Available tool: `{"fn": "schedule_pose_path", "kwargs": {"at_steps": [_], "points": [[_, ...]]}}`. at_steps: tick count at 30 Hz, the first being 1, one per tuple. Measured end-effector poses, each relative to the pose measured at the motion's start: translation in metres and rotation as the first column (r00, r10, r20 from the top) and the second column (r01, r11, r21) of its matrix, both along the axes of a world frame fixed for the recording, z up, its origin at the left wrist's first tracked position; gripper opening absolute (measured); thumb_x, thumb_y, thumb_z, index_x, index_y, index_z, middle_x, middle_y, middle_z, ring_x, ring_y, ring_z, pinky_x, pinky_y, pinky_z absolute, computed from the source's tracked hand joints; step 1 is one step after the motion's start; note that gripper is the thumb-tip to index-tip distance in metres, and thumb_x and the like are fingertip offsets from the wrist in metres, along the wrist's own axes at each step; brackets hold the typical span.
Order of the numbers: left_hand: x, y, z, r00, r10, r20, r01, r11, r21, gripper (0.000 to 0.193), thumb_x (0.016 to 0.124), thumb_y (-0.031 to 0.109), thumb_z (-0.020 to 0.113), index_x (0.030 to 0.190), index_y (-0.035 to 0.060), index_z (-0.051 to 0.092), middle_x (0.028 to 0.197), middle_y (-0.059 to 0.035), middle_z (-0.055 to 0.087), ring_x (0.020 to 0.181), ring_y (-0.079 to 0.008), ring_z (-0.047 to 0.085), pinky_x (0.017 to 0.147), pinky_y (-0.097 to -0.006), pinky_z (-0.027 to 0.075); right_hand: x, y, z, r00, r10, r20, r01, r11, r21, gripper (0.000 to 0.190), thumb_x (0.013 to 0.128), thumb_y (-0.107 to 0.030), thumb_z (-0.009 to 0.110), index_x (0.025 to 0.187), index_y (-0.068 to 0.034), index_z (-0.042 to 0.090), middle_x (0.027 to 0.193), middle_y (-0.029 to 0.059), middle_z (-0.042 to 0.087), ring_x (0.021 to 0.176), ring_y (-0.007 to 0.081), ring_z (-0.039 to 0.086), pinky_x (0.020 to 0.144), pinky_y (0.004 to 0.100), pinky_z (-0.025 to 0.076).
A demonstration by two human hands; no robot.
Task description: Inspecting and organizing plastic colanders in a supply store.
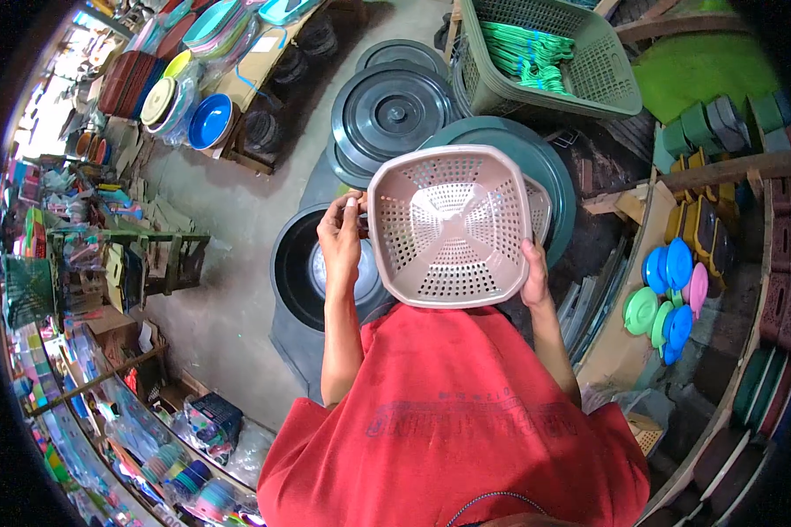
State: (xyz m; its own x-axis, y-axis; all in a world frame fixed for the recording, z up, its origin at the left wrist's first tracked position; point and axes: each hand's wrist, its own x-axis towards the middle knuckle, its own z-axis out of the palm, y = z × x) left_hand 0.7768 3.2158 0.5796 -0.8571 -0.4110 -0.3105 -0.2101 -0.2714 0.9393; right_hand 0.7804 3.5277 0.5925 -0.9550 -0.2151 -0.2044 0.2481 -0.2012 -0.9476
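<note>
A pale pink-brown plastic colander basket (458, 221), octagonal with a perforated base and walls, is held up in front of my red shirt (461, 408). My right hand (535, 273) grips its lower right rim, thumb on the near side. At the left rim is my left hand (343, 237), fingers curled and fingertips partly behind the basket; whether they grip it is hidden. Part of a second perforated basket (539, 209) shows behind the right side. Below my left hand stands a round black plastic tub (296, 277), its inside partly covered by my forearm.
Black round lids (395, 115) and a large dark green lid (560, 197) lie ahead. A stack of grey-green crates (606, 85) holds bundled green hangers (527, 53). A table (250, 72) with basins stands at left; coloured lidded plastic pieces (669, 263) sit at right.
</note>
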Motion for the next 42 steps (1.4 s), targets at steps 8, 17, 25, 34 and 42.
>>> {"fn": "schedule_pose_path", "kwargs": {"at_steps": [8,17,25,34,42], "points": [[-0.007,0.007,-0.010,0.917,-0.391,0.080,0.394,0.919,-0.016,0.047,0.091,0.017,0.057,0.135,0.0014,0.049,0.118,-0.0083,0.060,0.103,-0.0167,0.057,0.090,-0.0280,0.044,0.018,-0.001,-0.020,0.987,-0.117,0.107,0.119,0.993,-0.013,0.061,0.094,-0.042,0.047,0.136,0.002,0.044,0.130,0.0143,0.055,0.117,0.0229,0.054,0.103,0.0353,0.039],[-0.030,0.025,-0.028,0.724,-0.683,0.096,0.689,0.709,-0.150,0.060,0.080,0.000,0.057,0.139,0.0009,0.043,0.118,-0.0129,0.062,0.107,-0.0186,0.059,0.093,-0.0330,0.046,0.055,0.008,-0.027,0.859,-0.356,0.367,0.355,0.932,0.072,0.052,0.087,-0.033,0.055,0.127,0.000,0.052,0.120,0.0122,0.059,0.111,0.0213,0.056,0.099,0.0345,0.042],[-0.048,0.042,-0.049,0.597,-0.802,0.024,0.789,0.582,-0.195,0.055,0.078,0.003,0.056,0.132,-0.0013,0.048,0.108,-0.0161,0.066,0.101,-0.0209,0.062,0.090,-0.0341,0.048,0.089,0.001,-0.039,0.735,-0.587,0.339,0.547,0.809,0.215,0.045,0.080,-0.013,0.059,0.123,0.002,0.053,0.112,0.0100,0.060,0.104,0.0203,0.055,0.094,0.0331,0.043],[-0.038,0.066,-0.027,0.426,-0.903,-0.056,0.879,0.428,-0.209,0.061,0.075,0.000,0.054,0.135,-0.0036,0.044,0.110,-0.0107,0.064,0.100,-0.0168,0.060,0.090,-0.0292,0.046,0.129,-0.005,-0.042,0.550,-0.763,0.339,0.777,0.616,0.127,0.047,0.077,-0.015,0.060,0.120,0.000,0.051,0.113,0.0107,0.058,0.104,0.0206,0.054,0.093,0.0328,0.042],[0.036,0.085,-0.017,0.365,-0.930,-0.048,0.928,0.359,0.103,0.078,0.072,-0.003,0.054,0.147,0.0028,0.032,0.123,-0.0076,0.056,0.109,-0.0181,0.055,0.094,-0.0282,0.043,0.225,-0.009,-0.043,0.454,-0.848,0.273,0.878,0.477,0.024,0.039,0.077,-0.016,0.059,0.112,0.000,0.056,0.107,0.0083,0.059,0.100,0.0188,0.054,0.089,0.0320,0.042]]}}
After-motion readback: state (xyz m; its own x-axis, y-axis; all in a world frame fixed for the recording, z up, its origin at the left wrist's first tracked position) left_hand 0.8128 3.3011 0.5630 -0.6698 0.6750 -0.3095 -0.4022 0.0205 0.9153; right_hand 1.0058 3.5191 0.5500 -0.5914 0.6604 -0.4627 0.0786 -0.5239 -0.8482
